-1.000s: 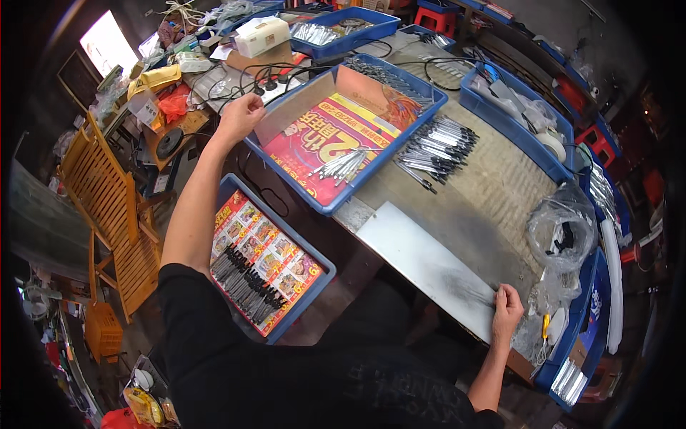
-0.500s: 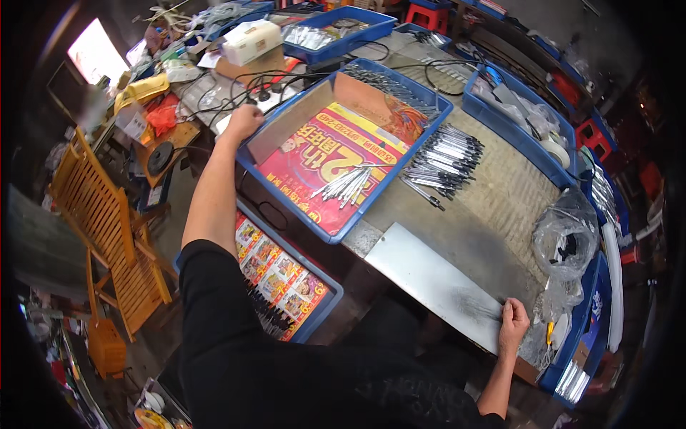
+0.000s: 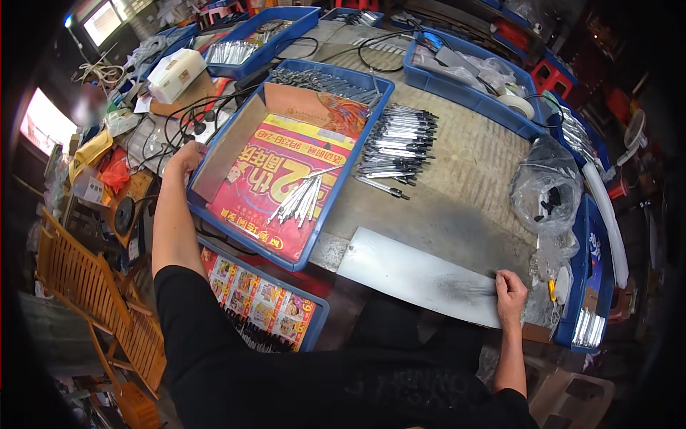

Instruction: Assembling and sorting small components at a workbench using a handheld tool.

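Note:
My left hand [image 3: 187, 156] is closed at the left rim of a large blue tray [image 3: 286, 263]; its fingertips are partly hidden. A fanned bunch of slim silver-white sticks [image 3: 299, 200] lies on the printed red and yellow cardboard [image 3: 246, 193] inside this tray. Behind a cardboard divider, many clear and dark slim pieces [image 3: 325, 82] fill its far end. My right hand [image 3: 510, 294] rests with curled fingers at the right end of a pale metal plate [image 3: 414, 275]; what its fingers pinch, if anything, is too small to name. Silver and black pens [image 3: 400, 139] lie in a row right of the tray.
A lower blue tray [image 3: 320, 314] with flyers and black pieces sits beneath the table's front edge. Blue bins [image 3: 475, 93] and a clear plastic bag [image 3: 547, 186] line the right side. Cables and a power strip [image 3: 207, 132] lie left of the tray. A wooden chair [image 3: 89, 286] stands at left.
The view has turned, so the table and trays appear shifted left. Both hands keep about the same places, the left at the tray rim and the right at the plate's end.

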{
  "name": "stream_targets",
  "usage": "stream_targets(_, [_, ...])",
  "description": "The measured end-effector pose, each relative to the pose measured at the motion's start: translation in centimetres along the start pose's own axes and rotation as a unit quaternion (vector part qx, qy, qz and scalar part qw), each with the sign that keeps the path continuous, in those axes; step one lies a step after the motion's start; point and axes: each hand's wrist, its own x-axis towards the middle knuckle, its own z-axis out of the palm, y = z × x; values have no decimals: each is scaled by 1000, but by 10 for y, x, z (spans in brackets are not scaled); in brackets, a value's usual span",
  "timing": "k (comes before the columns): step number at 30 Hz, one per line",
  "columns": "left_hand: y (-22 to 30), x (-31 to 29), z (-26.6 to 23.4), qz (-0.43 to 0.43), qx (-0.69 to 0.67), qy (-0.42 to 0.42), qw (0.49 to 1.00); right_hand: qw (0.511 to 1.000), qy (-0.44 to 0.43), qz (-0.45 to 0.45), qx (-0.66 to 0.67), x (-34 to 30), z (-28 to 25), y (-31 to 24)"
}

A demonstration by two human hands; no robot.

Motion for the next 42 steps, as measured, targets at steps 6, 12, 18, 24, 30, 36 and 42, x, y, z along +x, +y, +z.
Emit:
stream_targets(6, [-31,21,10,-9,44,4,999,1000,2,-22,-7,2,1,-5])
stream_targets(12, [-40,11,20,60,-47,82,994,999,17,-31,-4,2,1,-7])
stream_targets(18, [-29,-14,13,49,-38,200,978,998,24,-50,-12,3,0,-6])
stream_targets(24, [-30,-61,-4,28,-197,216,956,999,11,-27,13,2,-1,-7])
stream_targets(30, [-52,-127,-9,62,-340,290,892,997,18,-61,46,1,3,-3])
stream_targets(36, [4,-217,6,66,-372,291,879,995,25,-71,64,2,0,2])
stream_targets(42, [60,-293,40,86,-416,282,860,995,22,-56,80,0,-3,4])
